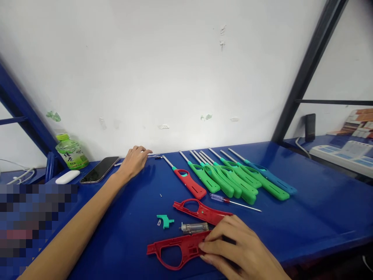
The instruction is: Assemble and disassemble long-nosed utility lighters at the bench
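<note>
My left hand [135, 160] is at the back edge by the wall, fingers closed and pointing right. Thin pale wires [155, 156] with a dark end lie at its fingertips; what the fingers pinch is hidden. A bit of metal tube [117, 164] shows left of this hand. My right hand [237, 247] grips the handle end of a red lighter shell half [170, 249] near the front. Beyond it lies the other red shell half [201, 212]. Between the halves sits a clear fuel tank [196, 228], with a teal trigger [165, 221] and a small metal clip [159, 222] to its left.
A whole red lighter [190, 184], several green lighters [227, 177] and a blue lighter [275, 179] lie in a row. A screwdriver [233, 202] and a tiny screw [161, 195] are nearby. At left are a bottle [72, 153], phone [100, 170] and white case [67, 177].
</note>
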Tool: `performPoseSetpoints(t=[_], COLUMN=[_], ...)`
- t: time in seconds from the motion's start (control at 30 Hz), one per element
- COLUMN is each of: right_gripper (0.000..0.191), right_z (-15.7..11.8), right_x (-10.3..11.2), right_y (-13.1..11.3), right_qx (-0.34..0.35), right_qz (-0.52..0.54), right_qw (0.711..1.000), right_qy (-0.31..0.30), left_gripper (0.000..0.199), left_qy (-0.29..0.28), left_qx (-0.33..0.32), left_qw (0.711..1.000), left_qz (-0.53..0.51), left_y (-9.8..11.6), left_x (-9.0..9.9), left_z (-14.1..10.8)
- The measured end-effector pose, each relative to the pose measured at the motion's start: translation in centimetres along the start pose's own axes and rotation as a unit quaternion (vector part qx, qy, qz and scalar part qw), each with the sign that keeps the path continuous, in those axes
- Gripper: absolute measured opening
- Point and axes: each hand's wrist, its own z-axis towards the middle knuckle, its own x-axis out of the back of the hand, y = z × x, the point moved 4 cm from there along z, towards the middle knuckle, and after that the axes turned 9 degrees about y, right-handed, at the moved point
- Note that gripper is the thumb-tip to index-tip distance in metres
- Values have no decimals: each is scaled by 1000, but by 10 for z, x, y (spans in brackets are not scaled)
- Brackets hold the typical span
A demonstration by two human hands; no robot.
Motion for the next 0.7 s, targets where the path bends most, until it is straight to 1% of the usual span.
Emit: performPoseSetpoints(t=[0.07, 0.17, 0.27, 0.33, 0.37, 0.43, 0.7], right_gripper=[7, 7, 7, 6, 6, 6, 7], right_z=[1, 3, 4, 5, 6, 6, 6], right_x=[1, 1, 2, 2, 3, 3, 4], right_y=[-1, -2, -3, -2, -2, -2, -2], right_qx=[-5, -8, -4, -2, -3, -6, -14], right_qz=[-1, -1, 1, 3, 3, 4, 3], right_qw=[1000, 1000, 1000, 1000, 1000, 1000, 1000], right_qy=[-3, -2, 3, 5, 7, 8, 9], left_gripper=[38, 39, 40, 39, 38, 38, 32], left_qy=[4, -7, -25, -37, -41, -45, -54], left_qx=[-44, -117, -173, -200, -209, -220, -234], left_qw=[999, 993, 984, 979, 976, 974, 970], left_qz=[-5, -18, -28, -32, -32, -29, -29], left_y=[27, 75, 118, 136, 141, 145, 132], left_x=[14, 31, 37, 37, 37, 37, 37], left_z=[2, 1, -6, -10, -11, -11, -7])
